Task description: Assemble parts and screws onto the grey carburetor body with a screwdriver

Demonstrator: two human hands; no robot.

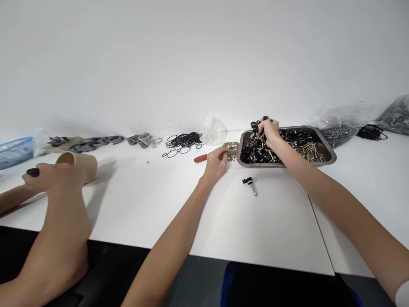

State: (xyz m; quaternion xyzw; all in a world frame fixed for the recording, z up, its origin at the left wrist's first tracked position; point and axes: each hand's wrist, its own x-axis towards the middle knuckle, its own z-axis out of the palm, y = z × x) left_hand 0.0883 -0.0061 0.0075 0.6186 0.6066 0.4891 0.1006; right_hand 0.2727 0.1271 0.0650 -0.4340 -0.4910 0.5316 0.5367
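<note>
Up over the metal tray (329, 153), the person's right hand (269, 131) is closed around a bunch of small black parts (259, 123) lifted just above the tray's contents. That tray is heaped with black fittings and brass-coloured bolts (287, 147) all mixed together. The left hand (217, 161) rests on the white table (143, 200) just left of the tray, its fingers curled narrowly at a little pile of small brassy pieces (231, 149); whether it pinches one cannot be told. A red-handled tool (200, 158) lies beside that hand. One assembled piece, a black head on a bolt (249, 184), lies alone in front of the tray.

Farther left sit a scatter of black O-rings (182, 143), a crumpled clear bag (214, 129), a row of grey plastic parts (96, 143) and a blue bin (15, 150). Plastic bags of dark small parts (340, 125) lie right of the tray. At far left, another person's hands (54, 177) rest by a cardboard tube (81, 164) lying on its side.
</note>
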